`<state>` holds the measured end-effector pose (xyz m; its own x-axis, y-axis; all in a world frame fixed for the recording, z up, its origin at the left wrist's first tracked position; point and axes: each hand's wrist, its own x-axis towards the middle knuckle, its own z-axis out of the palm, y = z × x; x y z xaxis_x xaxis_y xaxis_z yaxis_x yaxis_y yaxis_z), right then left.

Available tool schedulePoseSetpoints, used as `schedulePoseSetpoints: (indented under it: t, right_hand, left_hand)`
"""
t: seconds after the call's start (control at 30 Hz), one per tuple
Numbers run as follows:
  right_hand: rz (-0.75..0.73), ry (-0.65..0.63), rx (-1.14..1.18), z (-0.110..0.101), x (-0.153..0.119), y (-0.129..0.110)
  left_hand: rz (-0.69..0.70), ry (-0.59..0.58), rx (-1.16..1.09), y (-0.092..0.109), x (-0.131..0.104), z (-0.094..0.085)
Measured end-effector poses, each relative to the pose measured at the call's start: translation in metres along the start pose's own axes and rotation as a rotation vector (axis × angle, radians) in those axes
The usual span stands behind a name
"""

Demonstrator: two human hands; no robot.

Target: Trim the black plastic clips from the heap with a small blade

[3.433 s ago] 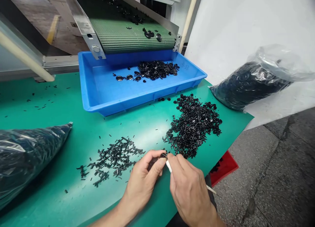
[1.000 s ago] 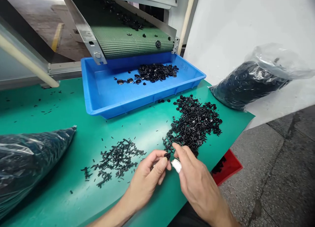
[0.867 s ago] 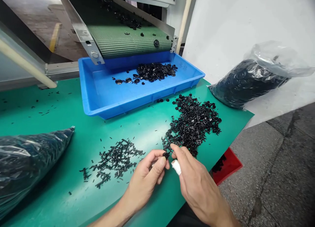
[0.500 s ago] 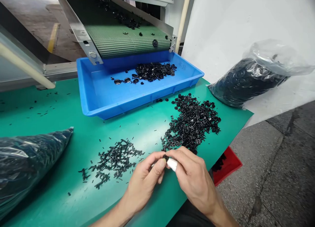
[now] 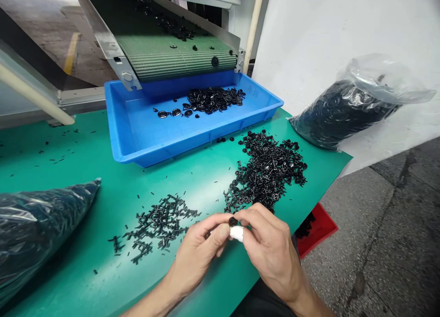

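Observation:
Between my fingertips, over the front of the green table (image 5: 220, 285), is a small round black part (image 5: 233, 221). My left hand (image 5: 202, 248) pinches it from the left, and my right hand (image 5: 268, 248), with a white wrap on the thumb, closes on it from the right. Just beyond my right hand lies a large pile of black round and stick-like parts (image 5: 271, 166). A looser heap of thin black pieces (image 5: 161, 221) is left of my left hand.
A blue tray (image 5: 195, 145) holding black parts sits below a green conveyor (image 5: 178, 58). Filled plastic bags stand at the left (image 5: 41, 230) and far right (image 5: 343, 111). A red bin (image 5: 321, 237) is beyond the table's right edge.
The black part shows more between my fingertips. My right thumb with its white wrap has turned and shifted slightly left, nearer my left thumb. The whole view has moved a little.

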<state>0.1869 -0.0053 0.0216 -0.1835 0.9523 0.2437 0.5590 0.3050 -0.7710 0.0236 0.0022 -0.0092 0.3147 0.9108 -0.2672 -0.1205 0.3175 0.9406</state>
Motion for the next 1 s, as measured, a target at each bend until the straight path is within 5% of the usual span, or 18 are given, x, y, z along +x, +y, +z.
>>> schedulePoseSetpoints:
  t: [0.47, 0.7, 0.9, 1.0]
  right_hand:
    - [0.001, -0.148, 0.062, -0.0013, -0.0013, 0.0012]
    - [-0.022, 0.002, 0.039, 0.0025, -0.0032, 0.0002]
    - [-0.015, -0.220, 0.082, -0.0047, -0.0032, -0.0059]
    - [-0.022, -0.130, 0.087, -0.0032, -0.0028, -0.0054]
  left_hand:
    - [0.081, 0.014, 0.094, 0.0032, 0.0010, 0.0025]
    - [0.027, -0.071, 0.014, -0.0004, 0.0011, -0.0022]
    - [0.018, -0.088, 0.020, 0.0020, 0.0011, -0.0006]
    - [0.029, -0.070, 0.054, 0.0023, -0.0001, 0.0003]
